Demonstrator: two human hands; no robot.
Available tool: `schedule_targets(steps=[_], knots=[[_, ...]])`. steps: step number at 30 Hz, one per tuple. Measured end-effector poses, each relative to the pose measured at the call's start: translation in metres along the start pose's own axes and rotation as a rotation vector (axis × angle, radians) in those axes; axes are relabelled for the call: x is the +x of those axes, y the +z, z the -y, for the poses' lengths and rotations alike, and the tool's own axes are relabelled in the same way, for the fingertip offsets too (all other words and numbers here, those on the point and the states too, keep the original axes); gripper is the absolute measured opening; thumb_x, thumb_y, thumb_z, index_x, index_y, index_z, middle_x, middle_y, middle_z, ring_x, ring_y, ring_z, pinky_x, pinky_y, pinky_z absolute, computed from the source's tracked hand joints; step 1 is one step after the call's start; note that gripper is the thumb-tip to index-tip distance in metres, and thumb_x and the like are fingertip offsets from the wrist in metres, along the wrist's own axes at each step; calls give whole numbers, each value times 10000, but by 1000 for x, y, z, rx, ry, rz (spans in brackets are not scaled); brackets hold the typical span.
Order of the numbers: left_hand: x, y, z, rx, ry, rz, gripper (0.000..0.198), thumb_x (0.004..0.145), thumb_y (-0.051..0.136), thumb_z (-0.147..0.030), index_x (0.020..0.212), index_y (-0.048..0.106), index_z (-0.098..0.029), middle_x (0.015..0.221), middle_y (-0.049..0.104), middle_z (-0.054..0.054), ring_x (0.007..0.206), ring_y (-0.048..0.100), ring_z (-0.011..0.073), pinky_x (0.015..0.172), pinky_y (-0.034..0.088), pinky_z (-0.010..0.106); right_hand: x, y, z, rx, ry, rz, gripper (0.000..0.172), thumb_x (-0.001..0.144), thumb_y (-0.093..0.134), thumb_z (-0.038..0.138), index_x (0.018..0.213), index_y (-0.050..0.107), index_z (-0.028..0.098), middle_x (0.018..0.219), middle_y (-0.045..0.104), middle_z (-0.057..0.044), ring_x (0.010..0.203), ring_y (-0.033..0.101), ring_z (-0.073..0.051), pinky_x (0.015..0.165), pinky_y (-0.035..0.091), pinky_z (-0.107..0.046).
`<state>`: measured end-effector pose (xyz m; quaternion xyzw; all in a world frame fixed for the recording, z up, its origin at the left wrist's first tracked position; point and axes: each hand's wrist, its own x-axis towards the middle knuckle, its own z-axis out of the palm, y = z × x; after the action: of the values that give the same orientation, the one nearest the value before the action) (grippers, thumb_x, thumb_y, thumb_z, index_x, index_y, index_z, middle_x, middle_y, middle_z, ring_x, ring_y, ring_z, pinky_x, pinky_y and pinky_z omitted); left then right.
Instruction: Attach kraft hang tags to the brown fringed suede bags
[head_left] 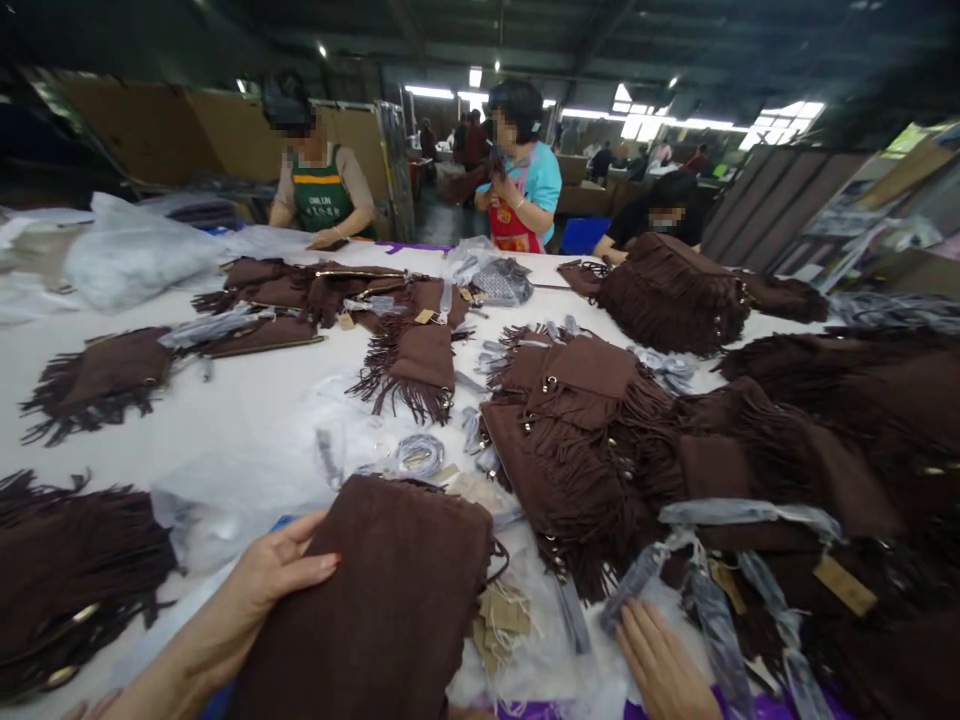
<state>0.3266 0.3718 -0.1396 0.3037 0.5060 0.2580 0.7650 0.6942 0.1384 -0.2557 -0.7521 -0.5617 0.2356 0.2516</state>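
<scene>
In the lower middle, a dark brown suede bag is tilted up in front of me, its plain face showing. My left hand grips its left edge, thumb on the face and the other fingers partly behind. At lower right, my right hand lies with fingers stretched beside a plastic-wrapped strap; its thumb is hidden. Tan paper tags with white strings rest on clear plastic between the bag and that hand. A sliver of skin below the bag is too cropped to identify.
Fringed brown bags pile up on the white table, with more at the right and left. Clear plastic bags lie at the far left. A coiled wrapped strap sits mid-table. Several people stand or bend across the table.
</scene>
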Motion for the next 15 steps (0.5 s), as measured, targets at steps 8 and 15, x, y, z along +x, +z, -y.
schedule_targets(steps=[8, 15], knots=[[-31, -4, 28, 683, 326, -222, 479, 599, 741, -349, 1059, 650, -251, 1099, 655, -22, 1064, 573, 242, 921, 432, 259, 51, 100, 82, -136, -20, 229, 290, 799, 396, 46, 910, 635, 168, 913, 661, -82, 870, 621, -197, 769, 488, -285], [-25, 15, 104, 1011, 436, 41, 447, 730, 551, -176, 1154, 585, -314, 1113, 637, -40, 996, 618, 188, 885, 450, 198, 61, 107, 71, -401, -129, 268, 362, 814, 401, 67, 1123, 559, 169, 1013, 635, -100, 928, 582, -237, 804, 460, -335]])
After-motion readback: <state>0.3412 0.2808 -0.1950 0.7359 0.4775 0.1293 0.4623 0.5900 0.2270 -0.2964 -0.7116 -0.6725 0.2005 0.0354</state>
